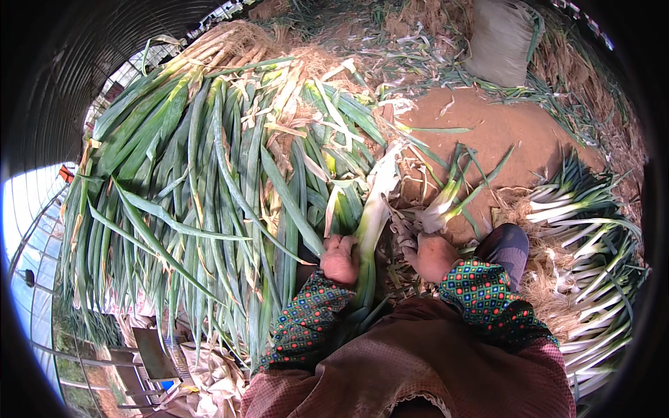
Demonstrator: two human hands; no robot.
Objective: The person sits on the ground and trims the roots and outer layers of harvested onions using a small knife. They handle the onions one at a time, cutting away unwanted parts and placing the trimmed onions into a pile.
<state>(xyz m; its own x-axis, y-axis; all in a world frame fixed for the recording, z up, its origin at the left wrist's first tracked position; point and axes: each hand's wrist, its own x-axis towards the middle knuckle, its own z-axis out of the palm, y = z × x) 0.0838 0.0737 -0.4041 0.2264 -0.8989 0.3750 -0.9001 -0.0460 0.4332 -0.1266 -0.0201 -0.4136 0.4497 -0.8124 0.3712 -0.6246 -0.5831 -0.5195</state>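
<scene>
A large green onion [375, 217] with a white, partly peeled stalk lies root end away from me, its leaves running down towards my lap. My left hand [339, 259] is curled at the left side of this stalk and grips it, fingertips partly hidden. On the other side, my right hand [435, 257] has bent fingers beside a withered, greyish outer leaf [404, 230]; whether it pinches that leaf is unclear. Just beyond the right hand rests a short, pale stalk piece with green leaves [441, 209]. Unpeeled green onions [209, 172] are heaped on the left, roots at the far end.
Peeled green onions [590, 292] lie in a row on the right, roots facing me. My shoe [504, 253] is between them and my right hand. A filled pale sack [499, 44] stands far right on leaf-strewn soil. Crumpled sacking [214, 373] lies lower left.
</scene>
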